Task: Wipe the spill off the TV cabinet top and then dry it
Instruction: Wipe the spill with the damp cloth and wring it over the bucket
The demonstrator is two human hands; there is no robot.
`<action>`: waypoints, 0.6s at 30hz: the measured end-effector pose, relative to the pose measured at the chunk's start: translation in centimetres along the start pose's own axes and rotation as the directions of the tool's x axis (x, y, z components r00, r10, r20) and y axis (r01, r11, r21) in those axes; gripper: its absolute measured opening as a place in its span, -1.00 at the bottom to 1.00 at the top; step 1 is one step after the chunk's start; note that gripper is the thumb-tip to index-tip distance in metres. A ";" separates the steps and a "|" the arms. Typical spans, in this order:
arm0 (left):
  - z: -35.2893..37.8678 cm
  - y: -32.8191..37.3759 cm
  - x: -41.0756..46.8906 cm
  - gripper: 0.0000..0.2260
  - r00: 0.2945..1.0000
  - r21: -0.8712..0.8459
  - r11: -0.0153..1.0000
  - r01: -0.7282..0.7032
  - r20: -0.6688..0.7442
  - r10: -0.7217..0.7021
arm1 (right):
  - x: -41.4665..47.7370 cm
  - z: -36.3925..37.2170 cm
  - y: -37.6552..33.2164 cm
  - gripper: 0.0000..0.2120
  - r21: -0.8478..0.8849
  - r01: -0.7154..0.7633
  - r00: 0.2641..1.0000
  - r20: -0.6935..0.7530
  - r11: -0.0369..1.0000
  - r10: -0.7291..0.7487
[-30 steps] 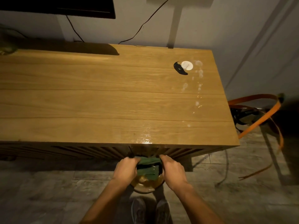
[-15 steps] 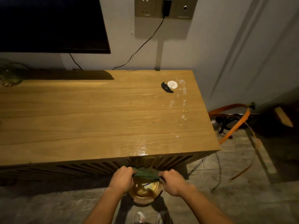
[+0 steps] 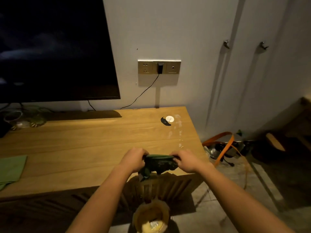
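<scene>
Both hands hold a dark green cloth above the front edge of the cabinet. The left hand grips one end and the right hand the other, fingers curled tight round the upper hem, so the cloth stretches taut between them. Its bulk sags bunched below the fingers, and one corner hangs down past the left fingers in front of the slatted cabinet face.

Beyond the right fingers, towards the wall, the spill lies on the top as a trail of pale drops and smears (the nearest drops sit just past the knuckles). At the far end of that trail stands a white disc, with a dark curved thing touching its left side; what either is cannot be told.

Well below the fingers, on the floor, stands a bowl with something yellowish in it. Far to the left of the left fingers a light green cloth lies flat on the top. Right of the right fingers, on the floor, lies an orange strap.
</scene>
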State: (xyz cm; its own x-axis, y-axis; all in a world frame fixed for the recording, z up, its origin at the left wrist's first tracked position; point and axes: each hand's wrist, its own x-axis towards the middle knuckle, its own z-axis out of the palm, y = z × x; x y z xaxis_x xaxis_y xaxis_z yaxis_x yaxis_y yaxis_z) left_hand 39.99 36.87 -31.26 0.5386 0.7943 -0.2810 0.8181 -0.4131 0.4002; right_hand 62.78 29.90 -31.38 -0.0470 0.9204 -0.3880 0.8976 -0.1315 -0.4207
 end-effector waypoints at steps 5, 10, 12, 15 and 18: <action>-4.6 1.9 2.0 -0.66 0.998 -0.016 1.000 -0.026 -0.057 0.025 | 1.1 -5.9 -0.3 -0.75 -0.024 0.046 0.996 -0.081 0.999 -0.048; -7.0 3.3 5.8 -0.59 0.997 -0.014 0.999 -0.035 -0.073 0.034 | 3.5 -10.2 1.3 -0.75 -0.044 0.079 0.990 -0.111 0.996 -0.083; -7.6 3.9 7.7 -0.58 0.996 -0.018 0.999 -0.039 -0.084 0.038 | 4.7 -11.5 2.4 -0.75 -0.043 0.087 0.989 -0.114 0.995 -0.091; -8.1 4.7 11.1 -0.60 0.995 -0.022 0.999 -0.039 -0.092 0.037 | 7.1 -13.3 4.3 -0.75 -0.029 0.096 0.989 -0.109 0.995 -0.099; -8.2 5.3 15.3 -0.62 0.996 -0.021 0.999 -0.027 -0.082 0.025 | 10.3 -15.2 6.9 -0.74 -0.022 0.095 0.989 -0.108 0.995 -0.097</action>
State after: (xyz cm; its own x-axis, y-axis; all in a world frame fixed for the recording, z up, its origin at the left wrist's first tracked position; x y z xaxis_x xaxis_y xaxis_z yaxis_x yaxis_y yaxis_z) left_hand 50.97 50.50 -26.30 0.5405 0.8175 -0.1988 0.7990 -0.4247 0.4257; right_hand 75.14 44.04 -25.82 -0.0859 0.9633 -0.2543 0.8985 -0.0353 -0.4375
